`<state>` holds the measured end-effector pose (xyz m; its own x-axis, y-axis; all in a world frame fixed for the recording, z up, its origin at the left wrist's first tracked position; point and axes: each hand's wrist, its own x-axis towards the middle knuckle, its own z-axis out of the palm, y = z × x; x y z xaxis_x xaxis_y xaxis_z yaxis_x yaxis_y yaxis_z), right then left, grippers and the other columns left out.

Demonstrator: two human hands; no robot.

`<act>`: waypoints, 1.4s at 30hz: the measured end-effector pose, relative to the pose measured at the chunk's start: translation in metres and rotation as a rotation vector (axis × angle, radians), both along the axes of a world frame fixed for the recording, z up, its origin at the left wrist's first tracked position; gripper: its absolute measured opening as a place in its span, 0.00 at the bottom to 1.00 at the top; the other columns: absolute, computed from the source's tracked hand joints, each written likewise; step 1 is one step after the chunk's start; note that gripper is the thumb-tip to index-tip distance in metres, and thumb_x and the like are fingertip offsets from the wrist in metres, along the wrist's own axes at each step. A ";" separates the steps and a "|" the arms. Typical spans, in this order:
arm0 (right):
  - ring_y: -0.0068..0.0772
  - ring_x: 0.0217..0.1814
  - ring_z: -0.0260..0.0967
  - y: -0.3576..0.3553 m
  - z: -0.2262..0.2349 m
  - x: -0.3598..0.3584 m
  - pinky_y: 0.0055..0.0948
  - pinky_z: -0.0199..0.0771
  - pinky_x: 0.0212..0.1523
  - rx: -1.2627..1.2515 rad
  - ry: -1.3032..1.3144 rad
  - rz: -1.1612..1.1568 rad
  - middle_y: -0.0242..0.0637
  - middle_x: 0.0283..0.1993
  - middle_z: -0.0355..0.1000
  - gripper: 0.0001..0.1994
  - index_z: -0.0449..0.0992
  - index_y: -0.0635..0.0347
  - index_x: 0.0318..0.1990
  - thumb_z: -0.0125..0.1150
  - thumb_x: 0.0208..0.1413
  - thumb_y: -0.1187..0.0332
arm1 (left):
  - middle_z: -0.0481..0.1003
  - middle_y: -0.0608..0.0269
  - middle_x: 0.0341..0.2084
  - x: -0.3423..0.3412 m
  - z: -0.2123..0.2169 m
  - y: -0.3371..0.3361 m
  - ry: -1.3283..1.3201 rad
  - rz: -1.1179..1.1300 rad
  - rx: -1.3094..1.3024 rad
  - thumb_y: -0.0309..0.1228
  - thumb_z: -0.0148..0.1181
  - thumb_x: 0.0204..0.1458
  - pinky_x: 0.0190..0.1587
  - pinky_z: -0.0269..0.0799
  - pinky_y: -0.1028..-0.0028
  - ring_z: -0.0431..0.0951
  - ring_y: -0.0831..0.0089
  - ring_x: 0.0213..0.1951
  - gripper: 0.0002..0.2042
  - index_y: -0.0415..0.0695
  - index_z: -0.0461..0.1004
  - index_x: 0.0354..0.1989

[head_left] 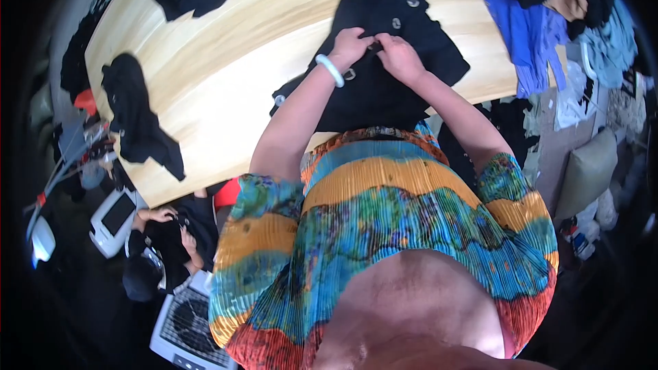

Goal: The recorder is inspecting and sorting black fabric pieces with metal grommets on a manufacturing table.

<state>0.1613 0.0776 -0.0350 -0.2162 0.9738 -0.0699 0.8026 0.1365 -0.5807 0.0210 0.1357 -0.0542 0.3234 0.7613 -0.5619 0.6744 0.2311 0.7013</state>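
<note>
The left hand (349, 46), a pale bangle (330, 70) on its wrist, and the right hand (399, 58) pinch shut on a fold of the black garment (384, 89), which lies spread on the wooden surface (226, 75). Round metal buttons (413, 2) sit just beyond the garment's pinched fold. With so little cloth gripped, the fold may slip free; the garment's near edge overhangs the surface and could drag it down.
</note>
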 end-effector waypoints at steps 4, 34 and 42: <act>0.44 0.37 0.67 -0.005 -0.003 0.010 0.37 0.66 0.41 0.032 -0.130 0.026 0.46 0.31 0.69 0.08 0.65 0.63 0.32 0.52 0.42 0.72 | 0.71 0.43 0.29 0.013 0.009 -0.004 0.018 -0.253 0.209 0.36 0.50 0.42 0.41 0.66 0.62 0.70 0.51 0.38 0.15 0.35 0.71 0.30; 0.46 0.37 0.66 -0.004 0.017 0.033 0.38 0.66 0.37 -0.150 0.097 0.100 0.48 0.29 0.68 0.05 0.67 0.64 0.32 0.47 0.46 0.75 | 0.72 0.45 0.27 0.001 0.041 -0.010 -0.178 -0.213 -0.116 0.23 0.46 0.45 0.38 0.68 0.65 0.74 0.55 0.32 0.12 0.35 0.68 0.40; 0.31 0.33 0.68 0.007 0.013 0.050 0.26 0.65 0.35 -0.470 0.421 0.046 0.39 0.29 0.70 0.12 0.70 0.61 0.32 0.59 0.45 0.63 | 0.67 0.51 0.45 -0.004 0.027 -0.002 -0.333 -0.296 -0.205 0.23 0.57 0.42 0.54 0.56 0.73 0.63 0.65 0.52 0.20 0.31 0.64 0.45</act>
